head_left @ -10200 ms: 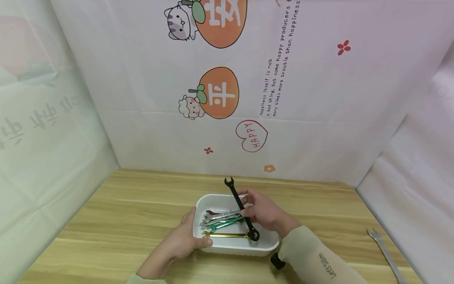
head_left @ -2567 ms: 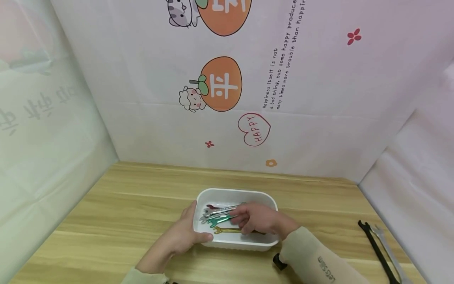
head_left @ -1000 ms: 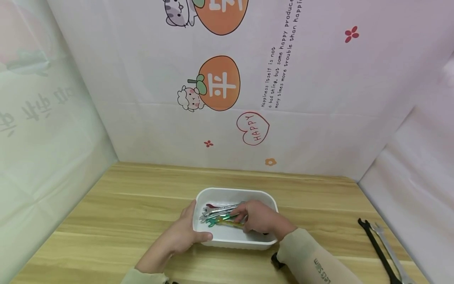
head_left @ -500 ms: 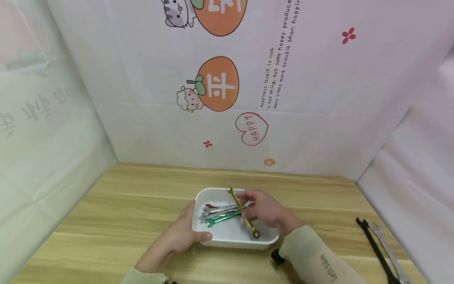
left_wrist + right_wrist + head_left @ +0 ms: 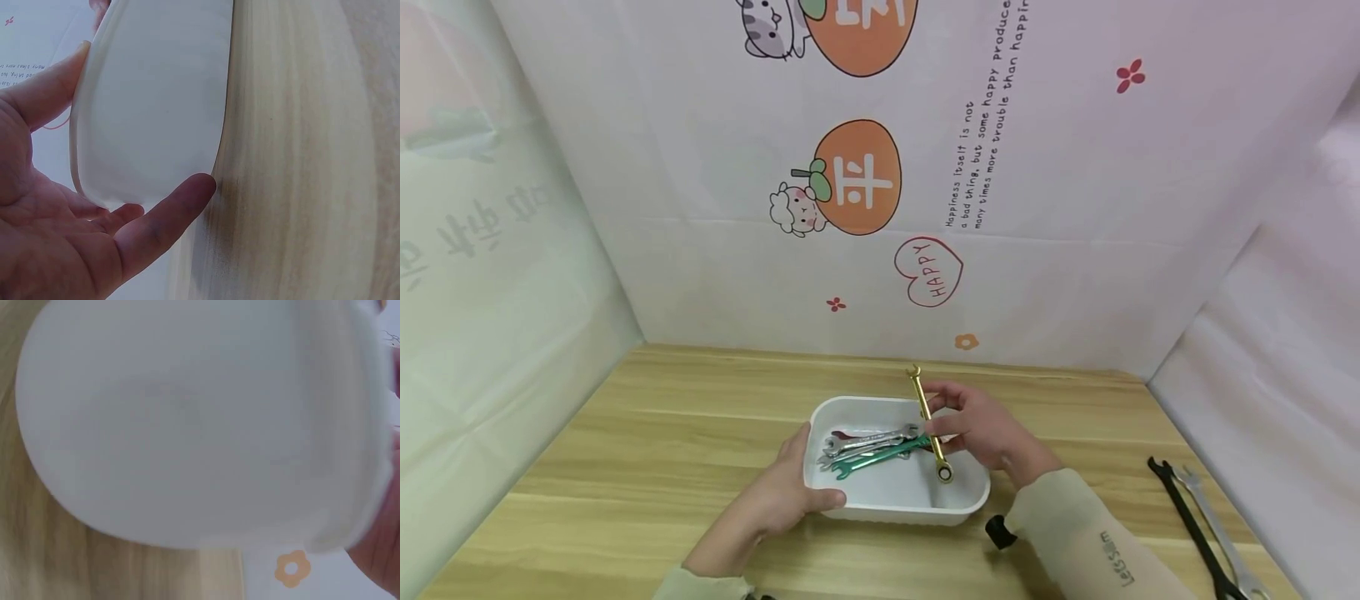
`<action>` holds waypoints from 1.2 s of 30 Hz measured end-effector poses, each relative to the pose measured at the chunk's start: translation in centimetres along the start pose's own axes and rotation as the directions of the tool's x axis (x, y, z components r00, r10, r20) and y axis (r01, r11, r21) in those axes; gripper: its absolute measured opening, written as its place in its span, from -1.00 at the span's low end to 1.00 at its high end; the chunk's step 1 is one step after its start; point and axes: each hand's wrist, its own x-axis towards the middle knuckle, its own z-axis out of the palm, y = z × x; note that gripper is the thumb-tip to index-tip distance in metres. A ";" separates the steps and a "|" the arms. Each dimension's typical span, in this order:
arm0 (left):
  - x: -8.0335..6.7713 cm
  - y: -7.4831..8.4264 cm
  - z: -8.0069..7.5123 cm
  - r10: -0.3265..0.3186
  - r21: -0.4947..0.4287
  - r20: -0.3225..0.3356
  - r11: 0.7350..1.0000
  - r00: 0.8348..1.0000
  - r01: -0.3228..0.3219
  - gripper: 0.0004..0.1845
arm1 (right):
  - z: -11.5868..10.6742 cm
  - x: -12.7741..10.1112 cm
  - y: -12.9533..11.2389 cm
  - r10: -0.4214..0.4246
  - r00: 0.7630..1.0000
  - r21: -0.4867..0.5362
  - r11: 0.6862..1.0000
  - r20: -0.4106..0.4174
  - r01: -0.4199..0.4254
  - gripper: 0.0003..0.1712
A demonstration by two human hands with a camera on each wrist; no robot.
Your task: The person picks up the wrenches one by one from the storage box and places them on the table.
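Observation:
A white plastic tray [image 5: 887,504] sits on the wooden table [image 5: 625,450]. My left hand [image 5: 786,500] grips its left end, thumb on the front wall; the left wrist view shows the tray wall [image 5: 150,100] between thumb and fingers. My right hand [image 5: 977,429] pinches a gold wrench [image 5: 927,421] by its shaft and holds it tilted above the tray's right part, ring end down. Silver wrenches [image 5: 868,439] and a green wrench [image 5: 876,458] lie inside. The right wrist view shows only the blurred tray [image 5: 187,425].
A black wrench [image 5: 1187,529] and a silver wrench [image 5: 1217,533] lie side by side on the table at the far right. A printed backdrop [image 5: 865,183] walls the table at the back and sides. A small black object [image 5: 1000,532] shows by my right sleeve.
My right hand has lifted the gold wrench out of the tray and carried it up and slightly right. The left hand stays on the tray's end.

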 end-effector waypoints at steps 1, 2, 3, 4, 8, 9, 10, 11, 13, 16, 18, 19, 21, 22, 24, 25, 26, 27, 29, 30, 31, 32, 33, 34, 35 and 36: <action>0.0 0.0 0.0 0.001 -0.002 0.000 1.000 1.000 -0.001 0.29 | -0.2 -0.1 -0.1 -0.003 1.000 0.012 1.000 0.001 0.003 -0.22; 0.0 0.0 0.0 0.003 -0.003 0.001 1.000 1.000 -0.003 0.29 | -0.4 -0.2 -0.2 -0.005 1.000 0.023 1.000 0.000 0.005 -0.21; 0.0 0.0 0.0 0.005 -0.004 0.001 1.000 1.000 -0.005 0.29 | -0.6 -0.4 -0.3 -0.006 1.000 0.037 0.999 -0.002 0.006 -0.20; 0.0 0.0 0.0 0.004 -0.004 0.001 1.000 1.000 -0.004 0.29 | -0.8 -0.5 -0.4 -0.009 1.000 0.048 0.999 -0.001 0.009 -0.19; 0.0 -0.1 0.0 0.014 -0.011 0.003 1.000 1.000 -0.014 0.29 | -1.9 -1.3 -0.6 0.018 0.999 0.092 0.996 -0.040 -0.014 -0.20; 0.0 -0.1 0.0 0.018 -0.013 0.002 1.000 1.000 -0.018 0.29 | -2.2 -1.6 -0.7 0.027 0.998 0.103 0.994 -0.053 -0.022 -0.20; 0.0 -0.1 0.0 0.019 -0.012 0.001 1.000 1.000 -0.019 0.29 | -2.5 -1.9 -0.8 0.034 0.998 0.111 0.993 -0.062 -0.027 -0.20; 0.0 0.0 0.0 0.021 -0.014 0.000 1.000 1.000 -0.021 0.28 | -2.7 -2.2 -0.9 0.047 0.996 0.128 0.991 -0.077 -0.036 -0.21; 0.0 0.0 0.0 0.024 -0.015 -0.001 1.000 1.000 -0.024 0.27 | -3.4 -2.8 -0.9 0.058 0.994 0.151 0.988 -0.095 -0.043 -0.21; -0.1 0.0 0.0 0.029 -0.011 -0.001 1.000 1.000 -0.029 0.27 | -4.6 -3.8 -0.9 0.058 0.993 0.172 0.984 -0.106 -0.039 -0.20; -0.1 0.0 0.0 0.037 -0.013 0.000 0.999 0.999 -0.037 0.26 | -5.6 -4.5 -0.8 0.055 0.993 0.166 0.985 -0.107 -0.037 -0.19; 0.0 -0.1 0.0 0.038 -0.012 0.001 0.999 0.999 -0.038 0.26 | -6.1 -4.9 -0.7 0.049 0.993 0.158 0.987 -0.104 -0.032 -0.18; -0.1 -0.1 0.0 0.038 -0.010 0.002 0.999 0.999 -0.038 0.26 | -7.1 -5.7 -0.4 0.049 0.993 0.131 0.991 -0.108 -0.035 -0.18; 0.0 -0.1 0.0 0.034 -0.011 0.001 0.999 0.999 -0.034 0.26 | -7.7 -6.0 -0.3 0.049 0.993 0.119 0.992 -0.108 -0.036 -0.17; 0.0 -0.1 0.0 0.023 -0.010 0.001 1.000 1.000 -0.023 0.27 | -8.8 -6.9 0.1 0.048 0.992 0.099 0.994 -0.113 -0.037 -0.15; 0.0 -0.2 0.0 0.020 -0.013 0.000 1.000 1.000 -0.020 0.28 | -9.4 -7.3 0.3 0.047 0.992 0.092 0.995 -0.115 -0.037 -0.14; 0.0 -0.1 0.1 0.017 -0.015 0.001 1.000 1.000 -0.017 0.28 | -9.9 -7.8 0.6 0.048 0.992 0.089 0.995 -0.120 -0.038 -0.13; 0.0 -0.2 0.1 0.016 -0.017 0.001 1.000 1.000 -0.016 0.28 | -10.5 -8.2 0.8 0.046 0.992 0.091 0.995 -0.120 -0.035 -0.12; 0.1 -0.1 0.1 0.013 -0.018 0.000 1.000 1.000 -0.013 0.28 | -11.8 -9.2 1.4 0.039 0.992 0.097 0.995 -0.116 -0.028 -0.13; 0.0 -0.1 0.1 0.013 -0.018 -0.001 1.000 1.000 -0.013 0.28 | -12.4 -9.7 1.8 0.039 0.993 0.103 0.994 -0.115 -0.027 -0.15; 0.0 -0.1 0.1 0.015 -0.017 -0.002 1.000 1.000 -0.015 0.28 | -13.0 -10.1 2.1 0.037 0.993 0.110 0.994 -0.112 -0.024 -0.19; 0.0 -0.1 0.1 0.016 -0.015 -0.004 1.000 1.000 -0.016 0.28 | -13.6 -10.6 2.4 0.032 0.994 0.112 0.994 -0.107 -0.020 -0.24; 0.0 -0.1 0.1 0.017 -0.014 -0.005 1.000 1.000 -0.017 0.28 | -14.2 -11.1 2.8 0.028 0.995 0.117 0.993 -0.100 -0.016 -0.29; 0.0 -0.1 0.1 0.017 -0.014 -0.006 1.000 1.000 -0.017 0.28 | -14.8 -11.6 3.0 0.023 0.995 0.122 0.992 -0.094 -0.011 -0.34; 0.0 -0.1 0.1 0.016 -0.014 -0.006 1.000 1.000 -0.017 0.28 | -15.4 -12.1 3.3 0.025 0.996 0.126 0.992 -0.089 -0.013 -0.38; 0.0 -0.1 0.1 0.017 -0.015 -0.006 1.000 1.000 -0.017 0.28 | -15.9 -12.6 3.6 0.033 0.996 0.124 0.992 -0.087 -0.022 -0.41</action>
